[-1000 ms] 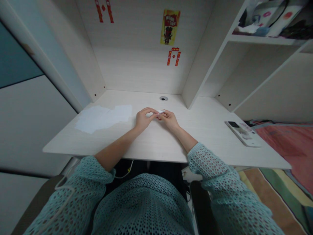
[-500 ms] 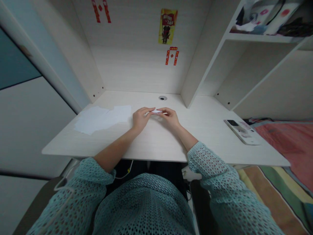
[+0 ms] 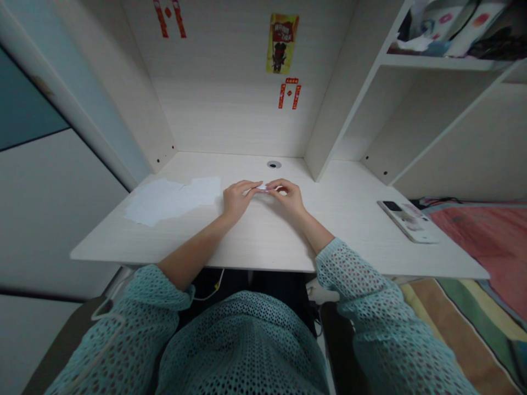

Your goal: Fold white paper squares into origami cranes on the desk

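Between my two hands is a small piece of white paper (image 3: pixel 262 187), mostly covered by the fingers. My left hand (image 3: pixel 239 197) pinches its left end with thumb and fingertips. At the right end, my right hand (image 3: pixel 288 195) grips the same paper, thumb below and fingers curled above. Both hands are just over the middle of the white desk (image 3: pixel 255 241). Whether the paper is folded is too small to make out. Several white paper sheets (image 3: pixel 168 200) lie overlapping on the desk to the left of my left hand.
A phone (image 3: pixel 405 221) lies on the right part of the desk. Behind my hands is a round cable hole (image 3: pixel 274 164). A vertical divider panel (image 3: pixel 349 93) rises at the back right, and a shelf (image 3: pixel 444 63) holds bags and boxes.
My right hand's fingers have shifted slightly on the paper, curling a little more. My left hand has barely moved, and the sheets and phone lie as before.
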`<state>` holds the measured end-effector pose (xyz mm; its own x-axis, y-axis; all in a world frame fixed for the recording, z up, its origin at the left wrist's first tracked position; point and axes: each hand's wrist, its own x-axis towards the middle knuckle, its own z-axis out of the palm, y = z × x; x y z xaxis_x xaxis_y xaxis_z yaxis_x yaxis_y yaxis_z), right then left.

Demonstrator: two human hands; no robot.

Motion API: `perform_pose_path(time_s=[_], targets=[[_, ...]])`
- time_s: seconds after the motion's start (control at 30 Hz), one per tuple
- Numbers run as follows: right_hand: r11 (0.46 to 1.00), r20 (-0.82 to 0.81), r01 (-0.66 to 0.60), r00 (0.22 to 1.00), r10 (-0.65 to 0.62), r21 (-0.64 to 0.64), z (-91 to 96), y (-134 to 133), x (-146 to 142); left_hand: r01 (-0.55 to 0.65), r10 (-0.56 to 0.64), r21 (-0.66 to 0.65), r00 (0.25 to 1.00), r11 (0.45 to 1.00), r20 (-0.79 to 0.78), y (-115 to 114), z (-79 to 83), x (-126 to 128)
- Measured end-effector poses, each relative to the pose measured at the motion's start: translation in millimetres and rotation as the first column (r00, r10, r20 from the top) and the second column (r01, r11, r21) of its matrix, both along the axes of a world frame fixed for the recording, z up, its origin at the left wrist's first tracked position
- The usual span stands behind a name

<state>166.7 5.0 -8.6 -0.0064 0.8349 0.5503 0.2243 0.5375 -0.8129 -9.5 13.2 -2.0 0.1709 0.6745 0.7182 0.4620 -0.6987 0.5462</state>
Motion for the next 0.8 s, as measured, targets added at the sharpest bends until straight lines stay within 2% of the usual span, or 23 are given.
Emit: perform_pose_path(time_s=[0.3,0.53,0.8], targets=[[0.999,0.013,0.035,0.999,-0.035,0.008,-7.7,5.6,1.8,0.053,-0.054,0.028,0.998,0.998,0.013,-3.5,-0.4,1.3],[0.989,0.095,0.136,0.986,-0.141,0.053,-8.0,2.3,-1.4,0.049,-0.05,0.033,0.998,0.998,0.025,-2.9,-1.6,2.2],[1.0,0.02,0.029,0.999,-0.029,0.01,-6.5,3.2,-0.8,0.047,-0.046,-0.02,0.998,0.999,0.046,-3.7,-0.9,0.6]])
